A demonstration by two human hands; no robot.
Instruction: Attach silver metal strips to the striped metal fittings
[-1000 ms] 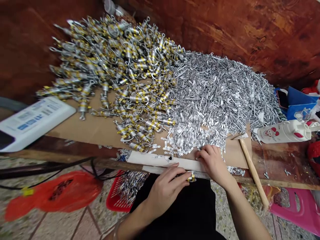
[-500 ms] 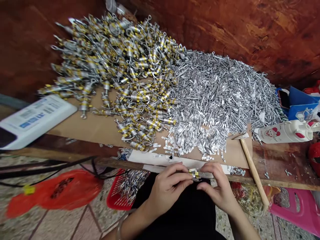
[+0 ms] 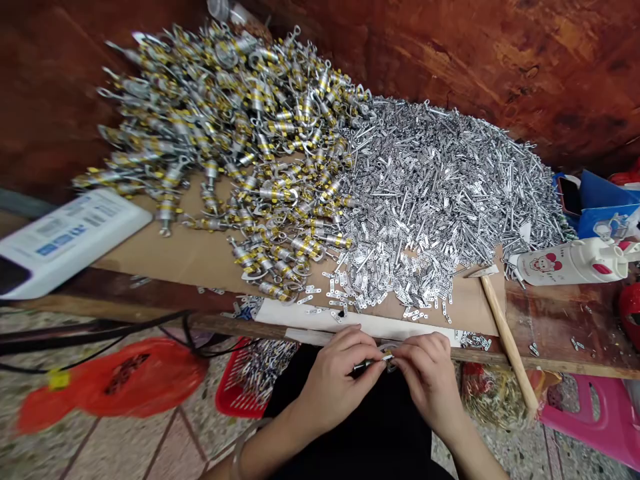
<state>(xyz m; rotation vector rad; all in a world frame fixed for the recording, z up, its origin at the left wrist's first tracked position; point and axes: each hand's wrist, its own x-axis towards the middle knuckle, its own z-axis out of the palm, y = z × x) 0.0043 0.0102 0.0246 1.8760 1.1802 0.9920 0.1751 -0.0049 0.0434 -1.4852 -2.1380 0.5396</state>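
Observation:
Above my lap, at the bench's front edge, my left hand [image 3: 340, 377] is closed around a small metal fitting [image 3: 364, 365], whose dark end shows between thumb and fingers. My right hand [image 3: 425, 373] meets it fingertip to fingertip, pinching the pale, partly yellow end. Fingers cover most of the fitting. Behind the hands lie many flat metal tabs with holes [image 3: 370, 263] and a large heap of thin metal pins and tabs [image 3: 440, 167]. To the left is a pile of silver cylindrical fittings with yellow bands [image 3: 250, 133].
A wooden-handled hammer [image 3: 507, 333] overhangs the bench edge at right, beside a white bottle [image 3: 565, 262]. A white box [image 3: 75, 237] lies at left. Below are a red basket [image 3: 227, 387] of small parts, a red plastic bag [image 3: 145, 377] and a pink stool [image 3: 595, 413].
My right hand has moved left and closed its fingers on the fitting's end. The fitting has turned in my left hand, its yellow-banded body now mostly covered.

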